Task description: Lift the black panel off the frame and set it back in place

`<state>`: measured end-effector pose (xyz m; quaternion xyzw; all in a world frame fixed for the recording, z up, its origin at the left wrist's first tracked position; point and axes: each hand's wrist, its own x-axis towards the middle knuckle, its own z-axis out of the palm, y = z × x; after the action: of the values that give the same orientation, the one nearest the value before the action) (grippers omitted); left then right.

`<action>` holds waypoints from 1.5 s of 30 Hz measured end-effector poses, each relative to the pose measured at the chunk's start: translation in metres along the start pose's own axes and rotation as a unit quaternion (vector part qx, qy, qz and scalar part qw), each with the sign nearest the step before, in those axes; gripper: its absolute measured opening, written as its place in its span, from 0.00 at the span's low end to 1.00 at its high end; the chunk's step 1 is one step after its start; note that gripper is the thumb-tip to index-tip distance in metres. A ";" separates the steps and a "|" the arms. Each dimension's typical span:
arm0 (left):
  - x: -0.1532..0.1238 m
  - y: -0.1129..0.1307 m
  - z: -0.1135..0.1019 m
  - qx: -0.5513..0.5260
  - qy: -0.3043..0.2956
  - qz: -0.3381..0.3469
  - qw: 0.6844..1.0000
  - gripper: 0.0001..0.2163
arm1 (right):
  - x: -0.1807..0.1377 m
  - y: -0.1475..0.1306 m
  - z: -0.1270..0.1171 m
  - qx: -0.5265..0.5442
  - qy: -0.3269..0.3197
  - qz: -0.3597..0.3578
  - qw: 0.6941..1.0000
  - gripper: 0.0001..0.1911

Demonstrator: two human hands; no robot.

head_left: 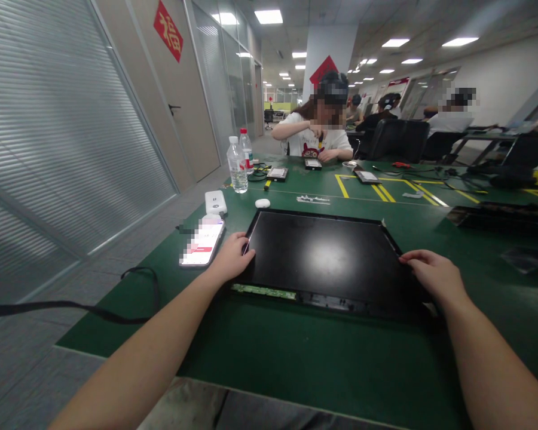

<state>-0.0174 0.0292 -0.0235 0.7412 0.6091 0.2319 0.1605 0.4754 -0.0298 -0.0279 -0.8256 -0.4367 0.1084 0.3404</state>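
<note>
A flat black screen panel (323, 257) lies on the green table mat (296, 358) in front of me, with a narrow green circuit strip (264, 291) along its near edge. My left hand (231, 258) rests on the panel's left edge with fingers curled over it. My right hand (433, 276) grips the right edge the same way. The fingertips of both hands are partly hidden by the panel's rim.
A phone (201, 243) lies left of the panel, with a white power bank (216, 202), a small white case (262, 203) and two water bottles (237, 166) behind. A black cable (94, 307) hangs off the table's left. A person (316, 134) works across the table on small drives (277, 174).
</note>
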 end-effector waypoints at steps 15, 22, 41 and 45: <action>0.010 -0.018 0.003 0.057 0.012 -0.012 0.998 0.19 | -0.001 0.004 0.000 0.058 0.007 0.010 0.998 0.13; 0.013 -0.024 0.002 0.065 0.007 -0.003 0.998 0.18 | 0.000 -0.002 -0.010 -0.005 0.031 0.039 0.999 0.09; 0.008 -0.009 -0.006 -0.137 0.047 -0.035 0.989 0.18 | 0.007 0.008 0.002 -0.099 -0.036 0.003 0.994 0.21; 0.002 0.006 -0.013 -0.264 0.052 -0.140 0.953 0.16 | 0.005 0.006 0.001 -0.104 -0.030 0.010 0.994 0.21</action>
<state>-0.0193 0.0291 -0.0096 0.5671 0.6313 0.3978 0.3488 0.4818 -0.0281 -0.0324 -0.8573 -0.4476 0.0903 0.2379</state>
